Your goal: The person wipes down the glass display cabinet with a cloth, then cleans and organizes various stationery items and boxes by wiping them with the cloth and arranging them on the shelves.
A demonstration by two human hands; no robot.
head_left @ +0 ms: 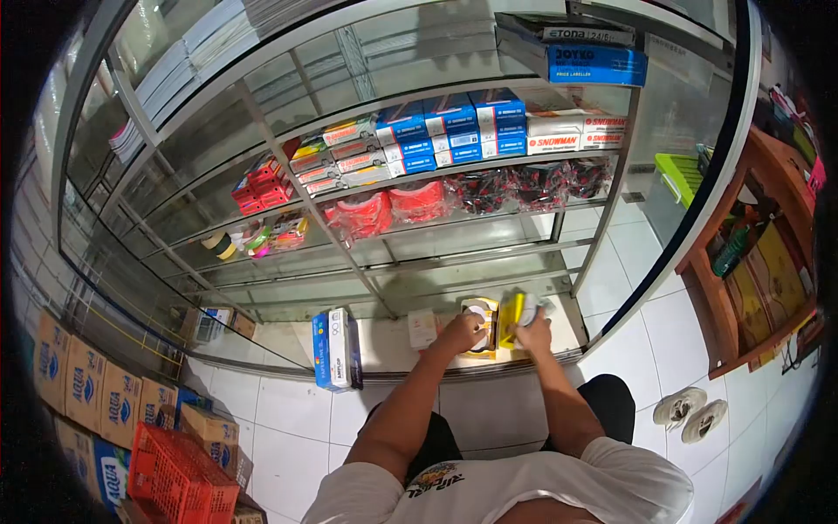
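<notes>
My right hand (533, 333) is closed on a yellow box (511, 318), holding it tilted above the bottom shelf of the glass cabinet. My left hand (463, 333) has its fingers curled at a yellow-and-white pack (481, 309) with a rounded pale shape in it; what that shape is I cannot make out. Just left of that hand, a small white box (424, 328) sits on the bottom shelf (382, 348). Farther left stands a blue-and-white box marked as envelopes (333, 349), at the shelf's front edge.
Higher shelves hold blue boxes (450, 118), Snowman boxes (553, 142) and red plastic-wrapped packs (360, 215). The cabinet's metal frame (602, 236) rises at right. A red crate (182, 480) and Aqua cartons (120, 397) stand at left; shoes (703, 421) lie right.
</notes>
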